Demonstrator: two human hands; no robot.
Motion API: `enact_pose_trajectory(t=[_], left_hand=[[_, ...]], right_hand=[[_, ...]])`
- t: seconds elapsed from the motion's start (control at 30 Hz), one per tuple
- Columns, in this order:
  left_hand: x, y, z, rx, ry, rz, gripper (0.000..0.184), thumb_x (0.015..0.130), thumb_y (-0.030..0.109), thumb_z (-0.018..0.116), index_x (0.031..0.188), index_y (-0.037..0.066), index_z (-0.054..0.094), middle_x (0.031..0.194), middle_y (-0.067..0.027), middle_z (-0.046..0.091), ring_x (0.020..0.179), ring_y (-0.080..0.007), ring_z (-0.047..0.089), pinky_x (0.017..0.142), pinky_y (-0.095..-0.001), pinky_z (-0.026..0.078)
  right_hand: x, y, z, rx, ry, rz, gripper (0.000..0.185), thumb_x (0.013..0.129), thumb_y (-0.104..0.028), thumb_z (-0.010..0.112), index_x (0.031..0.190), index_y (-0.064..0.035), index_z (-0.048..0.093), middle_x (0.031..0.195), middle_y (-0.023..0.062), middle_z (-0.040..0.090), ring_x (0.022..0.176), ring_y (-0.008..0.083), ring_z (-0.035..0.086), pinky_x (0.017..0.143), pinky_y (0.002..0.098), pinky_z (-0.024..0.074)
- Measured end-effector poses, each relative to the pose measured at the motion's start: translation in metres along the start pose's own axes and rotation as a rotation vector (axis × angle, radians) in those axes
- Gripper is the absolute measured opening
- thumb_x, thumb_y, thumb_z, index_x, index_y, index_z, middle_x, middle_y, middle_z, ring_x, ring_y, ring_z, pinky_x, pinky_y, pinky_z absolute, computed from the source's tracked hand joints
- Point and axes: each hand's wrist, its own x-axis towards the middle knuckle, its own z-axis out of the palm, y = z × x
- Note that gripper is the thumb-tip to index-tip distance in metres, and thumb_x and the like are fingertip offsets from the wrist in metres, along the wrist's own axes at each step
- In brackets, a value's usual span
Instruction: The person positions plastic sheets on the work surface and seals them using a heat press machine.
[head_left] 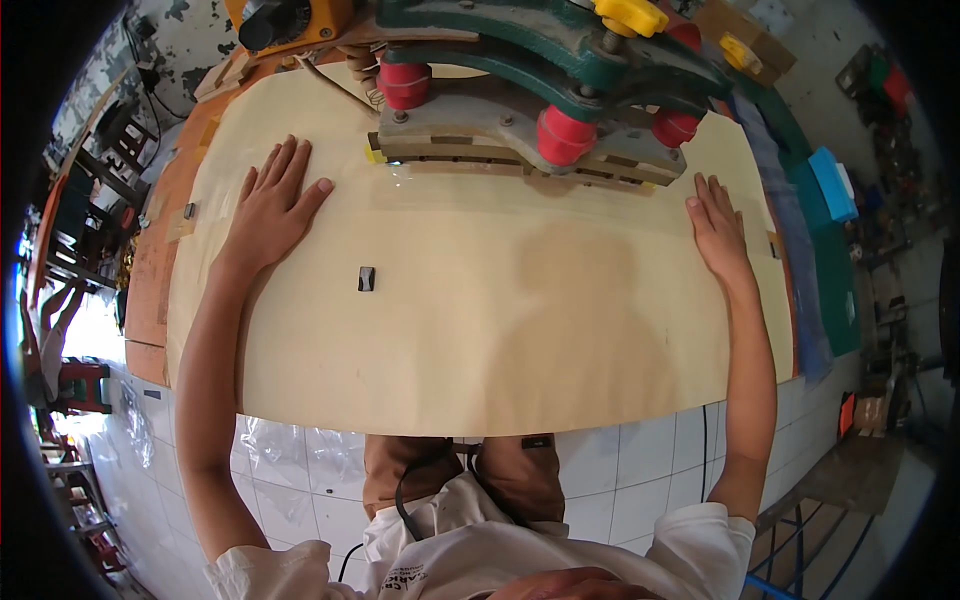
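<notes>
Both of my hands rest on a large cream sheet [430, 330] that covers the table. My left hand [272, 208] lies flat at the upper left of the sheet, fingers spread and nothing in it. At the right, below the end of the press, my right hand [717, 225] lies with its fingers stretched out, also holding nothing. A small dark object with a lighter middle [367, 279] sits on the sheet to the lower right of my left hand. Between and beyond my hands is the press's long metal bar [520, 155].
The green press frame [480, 62] has red knobs [566, 136] and yellow knobs [632, 16]. An orange machine [300, 22] stands at the back left. A blue and white object [833, 184] lies at the right, and crumpled clear plastic [285, 450] is on the floor.
</notes>
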Motion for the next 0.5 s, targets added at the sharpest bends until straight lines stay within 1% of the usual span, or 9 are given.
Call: enact_pose_trajectory(t=[0.4,0.5], left_hand=[[0.0009,-0.0007,0.0007,-0.009,0.012,0.007,0.065,0.098,0.050,0.037,0.149,0.010,0.029,0.155,-0.0145,0.023,0.145,-0.0265,0.017,0.117,-0.0450,0.011],[-0.0005,-0.0021,0.0046,-0.021,0.041,0.011,0.069,0.096,0.054,0.038,0.148,0.009,0.031,0.155,-0.0143,0.025,0.145,-0.0267,0.018,0.117,-0.0442,0.013]], right_hand=[[0.0024,0.0003,-0.0006,-0.014,-0.002,0.009,0.064,0.098,-0.055,0.026,0.150,-0.0170,0.029,0.157,0.0126,0.021,0.146,0.0298,0.014,0.115,0.0541,0.0075],[0.0016,0.0036,0.0039,-0.005,0.008,0.009,0.063,0.098,-0.054,0.027,0.149,-0.0169,0.029,0.156,0.0127,0.021,0.146,0.0298,0.015,0.115,0.0540,0.0072]])
